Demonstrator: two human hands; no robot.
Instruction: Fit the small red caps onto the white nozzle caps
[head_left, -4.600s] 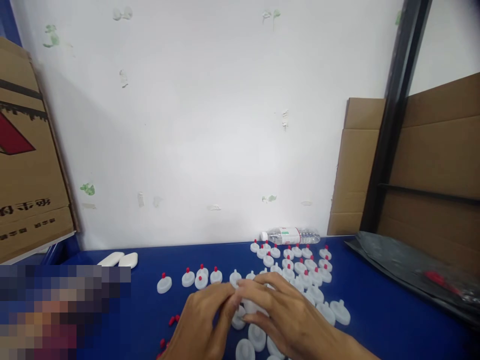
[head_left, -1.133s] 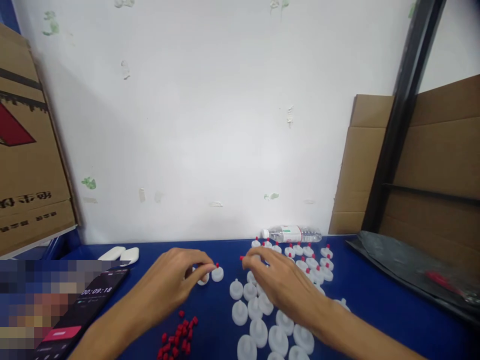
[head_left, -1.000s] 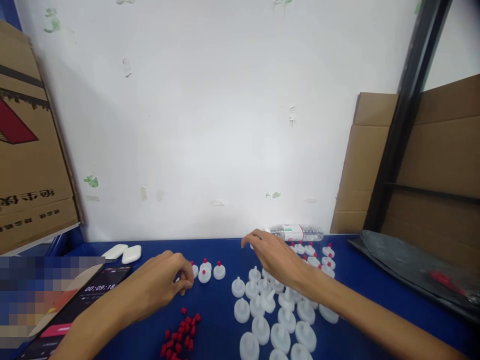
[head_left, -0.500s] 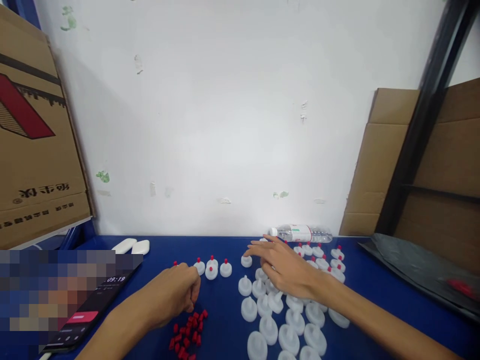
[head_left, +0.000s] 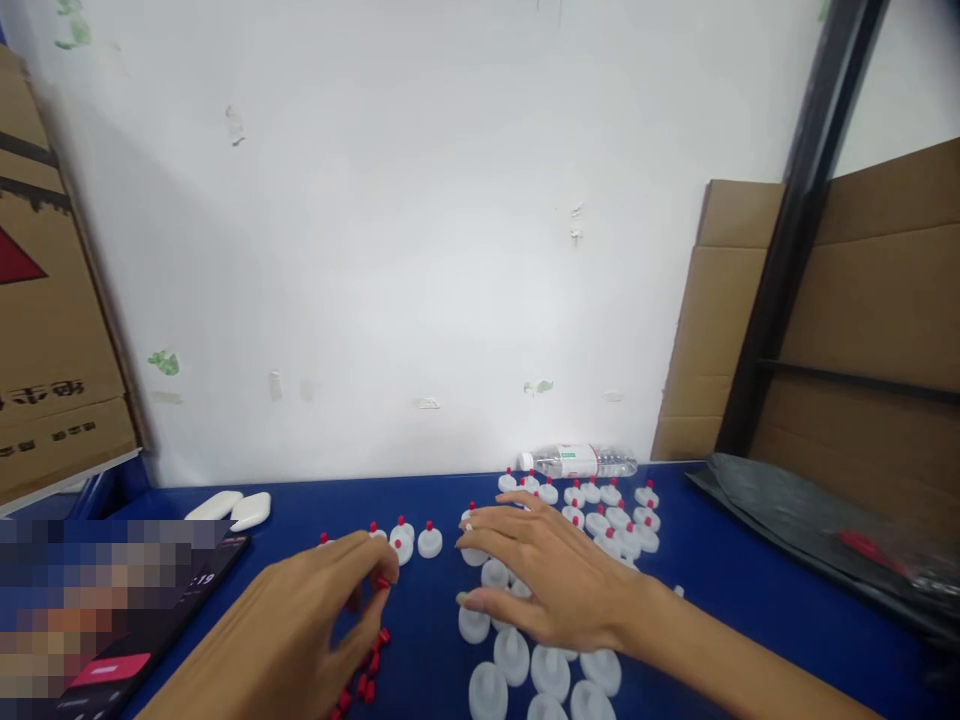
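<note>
My left hand (head_left: 322, 610) is closed in a pinch, with a small red cap (head_left: 383, 582) between thumb and fingertips. Beneath it lies a pile of loose red caps (head_left: 367, 688), partly hidden by the hand. My right hand (head_left: 547, 570) reaches over the white round nozzle lids, fingers stretched and thumb apart. Its fingertips hover at or touch a white lid (head_left: 474, 556); contact is unclear. Just behind those fingers stands a red-tipped lid (head_left: 472, 514). Bare white lids (head_left: 511, 655) spread below the hand, some hidden by it.
Red-tipped lids stand in a group at the back right (head_left: 619, 516) and a few at the left (head_left: 430, 541). A clear bottle (head_left: 581, 461) lies along the wall. A phone (head_left: 150, 640), a white case (head_left: 251, 511), cardboard (head_left: 712, 320) and a grey plastic bag (head_left: 795, 520) flank the blue table.
The view has shifted to the right. My left hand has turned and now shows a red cap in its pinch. My right hand has come lower and nearer, uncovering red-tipped lids at the back.
</note>
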